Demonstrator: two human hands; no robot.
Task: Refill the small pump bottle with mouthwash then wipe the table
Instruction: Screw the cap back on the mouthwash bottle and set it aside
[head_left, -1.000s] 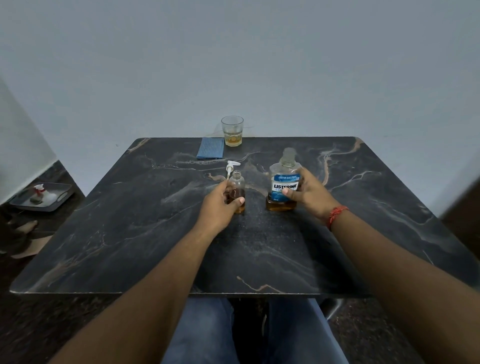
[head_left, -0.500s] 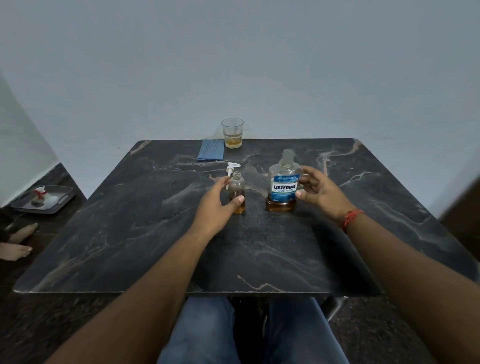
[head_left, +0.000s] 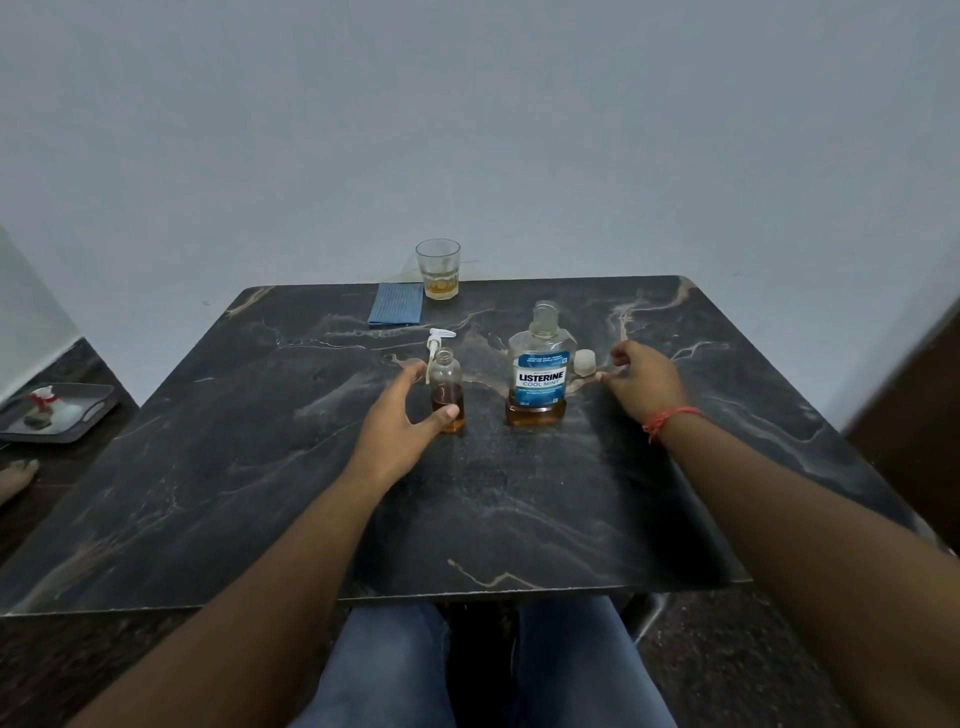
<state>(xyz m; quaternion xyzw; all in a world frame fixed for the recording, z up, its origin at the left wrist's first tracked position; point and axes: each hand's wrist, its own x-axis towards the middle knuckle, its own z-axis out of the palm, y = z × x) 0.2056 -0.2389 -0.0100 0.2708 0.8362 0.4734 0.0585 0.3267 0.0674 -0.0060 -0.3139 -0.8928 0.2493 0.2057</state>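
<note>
Dark marble-look table (head_left: 260, 441) fills the middle of the frame. At far left, off the table, a grey tray (head_left: 78, 415) sits on the floor. Upper centre, near the table's back edge, a blue cloth (head_left: 396, 310) lies just beside a glass (head_left: 439, 269) holding a little amber liquid. At centre the left hand (head_left: 395, 431) grasps the pump bottle (head_left: 448, 392), thumb across its front and fingers behind; the bottle stands upright, its neck open, amber liquid filling roughly its lower half. The white pump (head_left: 435, 349) shows just behind it, whether leaning on it or lying I cannot tell. Right of that stands the mouthwash (head_left: 540, 374), uncapped, with only a low band of liquid at its base. Its white cap (head_left: 584, 362) rests just beside it. The right hand (head_left: 644, 384) is loosely curled and empty, near the cap, clear of the mouthwash.

The pour looks finished, so closing up seems the step in hand. Next the cap wants picking up and threading squarely onto the mouthwash; then the pump goes back, and the cloth takes the table.
</note>
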